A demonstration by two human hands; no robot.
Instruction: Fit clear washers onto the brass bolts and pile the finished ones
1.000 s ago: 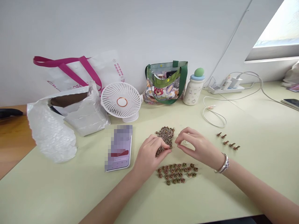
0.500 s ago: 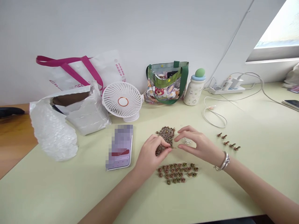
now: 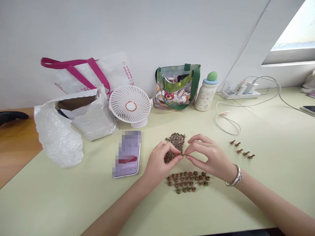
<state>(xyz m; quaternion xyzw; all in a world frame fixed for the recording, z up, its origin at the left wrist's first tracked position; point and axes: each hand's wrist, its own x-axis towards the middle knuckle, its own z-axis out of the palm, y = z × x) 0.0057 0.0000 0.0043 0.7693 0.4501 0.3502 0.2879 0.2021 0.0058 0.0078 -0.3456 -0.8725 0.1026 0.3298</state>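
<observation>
A small brass-coloured screw is held level between my two hands. My left hand pinches one end of it between thumb and fingertips. At the other end, the thumb and forefinger of my right hand close on it too. Just behind the left fingers lies a heap of similar small screws, partly hidden by that hand. Nearer me, several screws with round heads or washers stand in rough rows. Off to the right, several loose screws lie on the green tabletop.
A phone lies left of my left hand. Behind it stand a white fan, a bubble-wrap bag and a white tote bag. A patterned pouch, a bottle and a power strip with cables line the wall.
My right hand has moved left and its fingertips have closed on the screw in my left hand. The small clear pieces behind the right hand are now hidden. The view has shifted slightly.
</observation>
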